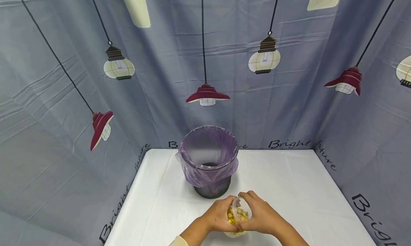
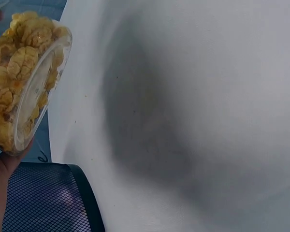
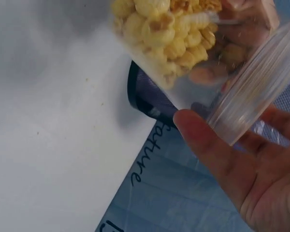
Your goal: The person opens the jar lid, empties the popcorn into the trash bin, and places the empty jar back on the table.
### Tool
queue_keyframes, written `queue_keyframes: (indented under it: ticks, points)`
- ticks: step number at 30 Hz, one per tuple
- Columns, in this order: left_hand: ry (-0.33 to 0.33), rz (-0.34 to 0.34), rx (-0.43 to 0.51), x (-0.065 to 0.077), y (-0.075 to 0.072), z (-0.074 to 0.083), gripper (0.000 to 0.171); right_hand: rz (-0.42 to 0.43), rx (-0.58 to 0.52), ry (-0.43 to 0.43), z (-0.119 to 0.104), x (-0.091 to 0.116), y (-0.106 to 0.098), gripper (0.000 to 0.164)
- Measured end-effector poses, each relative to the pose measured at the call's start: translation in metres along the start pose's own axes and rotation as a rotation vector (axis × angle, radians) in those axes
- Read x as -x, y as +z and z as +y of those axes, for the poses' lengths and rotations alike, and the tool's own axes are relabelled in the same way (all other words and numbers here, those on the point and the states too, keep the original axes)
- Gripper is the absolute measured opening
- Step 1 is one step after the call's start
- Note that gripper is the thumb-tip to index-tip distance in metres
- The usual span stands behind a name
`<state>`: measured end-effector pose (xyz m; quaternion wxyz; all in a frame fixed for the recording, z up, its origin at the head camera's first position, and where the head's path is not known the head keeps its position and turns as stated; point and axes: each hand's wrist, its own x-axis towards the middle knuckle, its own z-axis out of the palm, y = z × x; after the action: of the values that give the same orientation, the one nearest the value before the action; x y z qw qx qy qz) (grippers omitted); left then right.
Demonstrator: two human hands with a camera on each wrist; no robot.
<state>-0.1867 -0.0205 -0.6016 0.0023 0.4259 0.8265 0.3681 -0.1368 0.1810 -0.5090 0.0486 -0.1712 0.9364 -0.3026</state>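
Both hands hold a clear plastic jar of yellow popcorn, tilted over the table just in front of the bin. Around the jar's body curl the fingers of my left hand, seen partly through the clear wall in the right wrist view. Thumb and fingers of my right hand grip the edge of the clear ribbed lid, spread to either side of it. In the left wrist view the jar's base faces the camera, with popcorn packed behind it.
A dark mesh bin lined with a purple bag stands beyond the hands on a white table. Small crumbs dot the tabletop. Grey-blue curtains printed with lamps surround the table's back and sides.
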Motion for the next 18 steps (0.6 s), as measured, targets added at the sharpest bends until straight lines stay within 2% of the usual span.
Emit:
queue_keyframes:
  ticks: [8,11,15,18]
  points:
    - [-0.011,-0.062,0.072,-0.002,-0.005,0.001,0.089,-0.090,0.040,-0.169,0.008,0.000,-0.010,0.088]
    - [-0.009,-0.093,0.092,-0.002,-0.006,0.000,0.089,-0.125,0.024,-0.235,0.011,0.000,-0.012,0.086]
    - [-0.044,-0.126,0.116,-0.002,-0.004,0.001,0.093,-0.175,-0.010,-0.289,0.014,-0.002,-0.015,0.088]
    - [-0.078,-0.138,0.098,-0.001,-0.004,0.004,0.096,-0.213,-0.035,-0.317,0.016,-0.001,-0.018,0.089]
